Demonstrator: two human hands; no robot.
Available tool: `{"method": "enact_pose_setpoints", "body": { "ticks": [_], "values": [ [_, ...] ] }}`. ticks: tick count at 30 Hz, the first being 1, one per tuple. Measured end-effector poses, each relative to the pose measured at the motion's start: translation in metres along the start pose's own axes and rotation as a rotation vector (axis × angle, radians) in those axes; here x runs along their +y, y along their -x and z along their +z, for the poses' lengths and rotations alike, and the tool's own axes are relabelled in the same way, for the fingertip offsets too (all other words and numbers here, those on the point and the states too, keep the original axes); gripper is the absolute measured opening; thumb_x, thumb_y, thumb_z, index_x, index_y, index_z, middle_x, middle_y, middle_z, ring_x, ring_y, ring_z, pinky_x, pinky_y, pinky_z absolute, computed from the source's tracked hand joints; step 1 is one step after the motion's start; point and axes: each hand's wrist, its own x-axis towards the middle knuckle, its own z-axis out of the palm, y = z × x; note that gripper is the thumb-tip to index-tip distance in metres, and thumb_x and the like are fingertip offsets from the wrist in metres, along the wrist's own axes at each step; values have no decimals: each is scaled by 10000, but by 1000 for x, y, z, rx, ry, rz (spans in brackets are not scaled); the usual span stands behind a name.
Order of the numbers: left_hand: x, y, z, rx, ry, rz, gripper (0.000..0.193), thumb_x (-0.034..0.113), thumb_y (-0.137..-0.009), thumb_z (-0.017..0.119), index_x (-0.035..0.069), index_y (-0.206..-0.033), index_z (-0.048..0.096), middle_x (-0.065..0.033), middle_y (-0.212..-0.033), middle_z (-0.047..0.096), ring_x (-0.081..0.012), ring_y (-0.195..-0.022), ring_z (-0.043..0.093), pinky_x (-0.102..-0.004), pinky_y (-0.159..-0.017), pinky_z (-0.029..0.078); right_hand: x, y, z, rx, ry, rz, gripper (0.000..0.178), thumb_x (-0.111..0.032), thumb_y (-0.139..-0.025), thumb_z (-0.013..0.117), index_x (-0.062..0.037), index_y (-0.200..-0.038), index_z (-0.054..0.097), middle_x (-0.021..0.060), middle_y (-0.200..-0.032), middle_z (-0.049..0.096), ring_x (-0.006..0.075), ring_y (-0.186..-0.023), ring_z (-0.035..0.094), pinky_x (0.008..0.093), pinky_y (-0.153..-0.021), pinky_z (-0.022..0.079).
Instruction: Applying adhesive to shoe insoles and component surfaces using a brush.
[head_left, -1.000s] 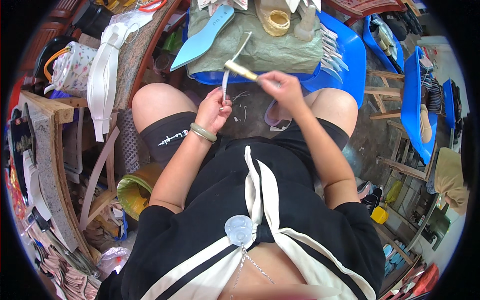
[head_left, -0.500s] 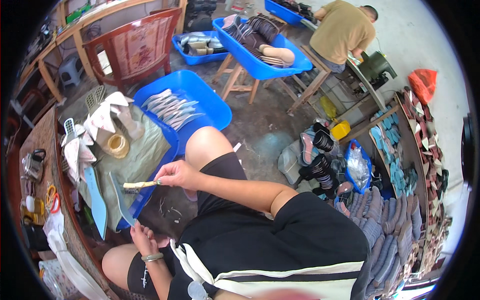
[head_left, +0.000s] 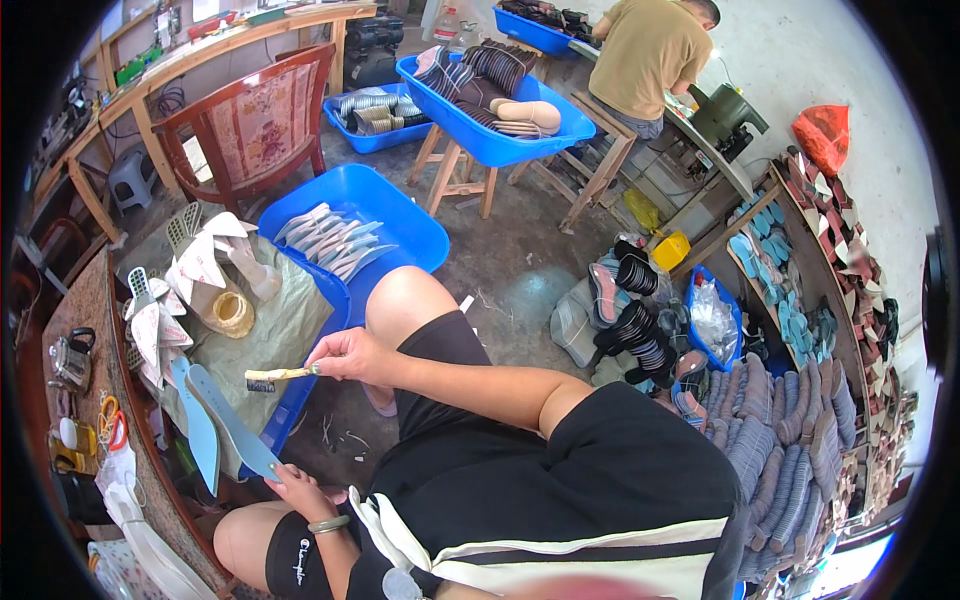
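Observation:
My left hand [head_left: 300, 493], with a bangle at its wrist, is closed on one end of a light-blue insole [head_left: 232, 418]. The insole slants up and away from my fingers, its flat face showing. Beside it a second light-blue insole [head_left: 195, 430] lies against the edge of the cloth-covered surface. My right hand [head_left: 345, 355] pinches the pale handle of a small brush [head_left: 280, 374]. Its dark bristles hang just above the held insole, apart from it. A yellowish open-mouthed jar [head_left: 233, 313] stands on the crumpled grey-green cloth [head_left: 300, 320], among white folded pieces [head_left: 200, 265].
A blue tub [head_left: 420, 235] of stacked insoles is beyond my knee. To the left, a wooden table [head_left: 85, 360] holds scissors [head_left: 110, 420]. A red chair [head_left: 250, 130] stands behind. Shoe parts [head_left: 760, 440] pile up at right. Another person [head_left: 645, 60] works at a machine.
The held insole has turned from nearly edge-on to show its face. The brush has rolled so its dark bristles point down. The whole view has shifted slightly.

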Motion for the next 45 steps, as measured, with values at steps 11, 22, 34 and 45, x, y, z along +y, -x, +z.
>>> {"method": "enact_pose_setpoints", "body": {
  "ticks": [11,22,34,45],
  "values": [
    [-4,-7,0,-149,-142,99,189,284,-977,429,96,-993,436,50,-629,377,-23,-473,295,-194,-410,196,7,-6,1,110,-86,-55,111,-92,-851,620,-4,-912,651,-15,-694,583,42,-571,485,193,-515,376],
    [-4,-3,7,-158,-126,101,218,270,-971,438,66,-1046,453,30,-604,405,-37,-482,324,-204,-433,223,8,-1,-6,132,-95,-12,105,-97,-857,617,-10,-906,651,-14,-686,579,43,-567,480,197,-514,367],
    [-4,-4,6,-190,-129,115,197,256,-983,417,61,-1002,445,21,-612,418,-39,-478,319,-199,-437,219,18,-4,4,131,-116,-8,107,-104,-856,626,-9,-894,656,-15,-675,573,43,-556,476,195,-503,357],
    [-14,-11,0,-177,-150,162,273,333,-981,405,69,-930,455,-7,-659,495,-37,-439,332,-197,-396,231,21,-9,5,135,-68,107,135,-178,-862,637,-52,-907,658,-36,-631,551,25,-517,453,189,-443,317]
  ]
}}
